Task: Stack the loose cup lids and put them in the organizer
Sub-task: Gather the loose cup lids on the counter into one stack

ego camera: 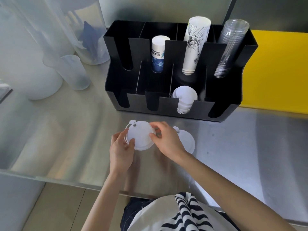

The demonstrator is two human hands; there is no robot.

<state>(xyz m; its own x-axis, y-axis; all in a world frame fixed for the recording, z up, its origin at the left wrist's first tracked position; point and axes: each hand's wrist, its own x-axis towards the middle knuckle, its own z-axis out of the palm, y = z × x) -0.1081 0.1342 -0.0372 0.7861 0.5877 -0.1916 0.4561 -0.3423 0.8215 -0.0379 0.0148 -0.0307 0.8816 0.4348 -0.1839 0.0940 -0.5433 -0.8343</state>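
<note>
A small stack of white cup lids [140,136] is held just above the steel counter, in front of the black organizer [233,90]. My left hand [120,147] grips its left rim and my right hand [166,140] pinches its right edge. Another white lid [187,140] lies flat on the counter, partly hidden behind my right hand. A stack of white lids [184,99] sits in the organizer's front row, third slot from the left.
The organizer's back row holds a blue-printed paper cup stack [158,54], a tall white printed cup stack [195,45] and clear plastic cups [228,47]. Frosted plastic containers [73,72] stand at the left. A yellow panel [275,70] is at the right.
</note>
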